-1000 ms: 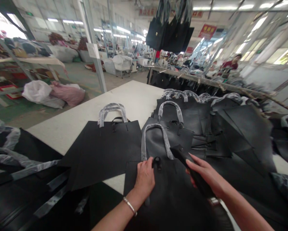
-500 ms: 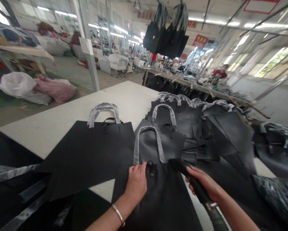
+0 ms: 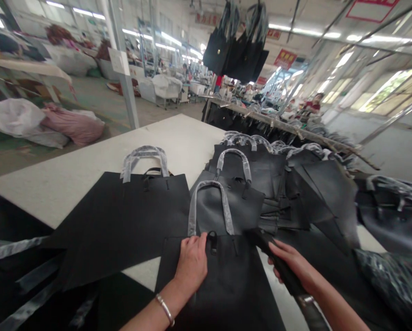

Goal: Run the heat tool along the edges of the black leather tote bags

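A black tote bag (image 3: 235, 280) lies in front of me, its handle (image 3: 211, 184) wrapped in clear plastic and standing up. My left hand (image 3: 192, 262) pinches the bag's top edge beside a small black strap with a buckle (image 3: 213, 243). In my right hand (image 3: 291, 264) is a black handheld nozzle (image 3: 278, 262) with a hose clamped to its rear end. The nozzle's blurred tip is at the bag's upper right corner; whether it touches cannot be told. Another black tote bag (image 3: 133, 211) lies to the left, its handles also wrapped.
Behind the bag in front, several black bags (image 3: 250, 168) overlap on the white table (image 3: 178, 133). More dark bags (image 3: 395, 211) are at the right. Black bags (image 3: 233, 50) hang overhead. A metal post (image 3: 125, 87) stands beyond the table, near plastic sacks (image 3: 16, 117) on the floor.
The view has shifted slightly, so the bags appear a little further left. The nozzle has moved slightly right relative to the bag. My left hand keeps its hold on the top edge.
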Action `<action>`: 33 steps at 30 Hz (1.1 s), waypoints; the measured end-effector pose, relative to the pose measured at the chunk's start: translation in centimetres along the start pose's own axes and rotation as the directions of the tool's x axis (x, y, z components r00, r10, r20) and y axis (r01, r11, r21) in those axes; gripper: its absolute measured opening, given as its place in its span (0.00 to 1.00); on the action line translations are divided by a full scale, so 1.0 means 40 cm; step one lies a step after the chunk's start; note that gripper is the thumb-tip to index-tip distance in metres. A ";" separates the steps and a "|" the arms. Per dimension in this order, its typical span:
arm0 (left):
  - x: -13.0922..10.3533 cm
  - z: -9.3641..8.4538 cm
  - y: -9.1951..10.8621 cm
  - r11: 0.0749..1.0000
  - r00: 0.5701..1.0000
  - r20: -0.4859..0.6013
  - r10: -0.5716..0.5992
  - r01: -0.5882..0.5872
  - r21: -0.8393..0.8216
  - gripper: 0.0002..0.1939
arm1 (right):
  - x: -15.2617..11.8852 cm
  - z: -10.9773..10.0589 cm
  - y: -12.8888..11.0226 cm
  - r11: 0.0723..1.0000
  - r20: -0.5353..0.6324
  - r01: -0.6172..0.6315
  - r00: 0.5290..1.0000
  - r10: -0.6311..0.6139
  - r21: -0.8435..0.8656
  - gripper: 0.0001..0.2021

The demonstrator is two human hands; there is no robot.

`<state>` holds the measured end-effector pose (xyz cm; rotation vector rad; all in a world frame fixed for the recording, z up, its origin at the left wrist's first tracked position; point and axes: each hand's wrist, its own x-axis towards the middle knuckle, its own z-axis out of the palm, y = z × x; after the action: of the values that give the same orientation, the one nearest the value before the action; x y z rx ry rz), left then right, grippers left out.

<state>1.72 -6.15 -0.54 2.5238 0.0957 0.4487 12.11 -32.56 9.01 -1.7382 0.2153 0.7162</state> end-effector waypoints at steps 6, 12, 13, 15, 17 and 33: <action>0.002 -0.005 -0.002 0.997 1.000 -0.026 -0.001 -0.001 -0.081 0.22 | -0.061 -0.018 -0.033 0.988 -0.135 0.153 0.980 -0.148 0.026 0.25; 0.011 -0.044 -0.001 0.875 0.990 -0.010 -0.138 0.117 -0.469 0.08 | -0.149 -0.044 -0.005 0.988 -0.061 0.057 0.996 -0.066 -0.144 0.36; 0.011 -0.053 0.003 0.822 0.984 0.024 -0.177 0.162 -0.546 0.07 | -0.154 -0.044 0.002 0.986 -0.051 0.043 0.997 -0.051 -0.160 0.36; 0.008 -0.071 0.014 0.665 0.956 0.138 -0.260 0.281 -0.692 0.08 | -0.158 -0.041 0.013 0.984 -0.055 0.038 0.997 -0.049 -0.175 0.37; 0.000 -0.085 0.026 0.439 0.896 0.308 -0.321 0.428 -0.790 0.13 | -0.159 -0.036 0.018 0.985 -0.106 0.061 0.991 -0.079 -0.162 0.40; -0.093 -0.072 0.071 -0.243 0.724 0.640 -0.257 0.592 -0.768 0.19 | -0.239 0.018 0.023 0.972 -0.023 0.077 0.996 -0.084 -0.223 0.45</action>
<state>-2.83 -7.60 2.18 0.7783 0.4165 -0.1774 3.82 -34.28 13.58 -1.9606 0.0880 0.6727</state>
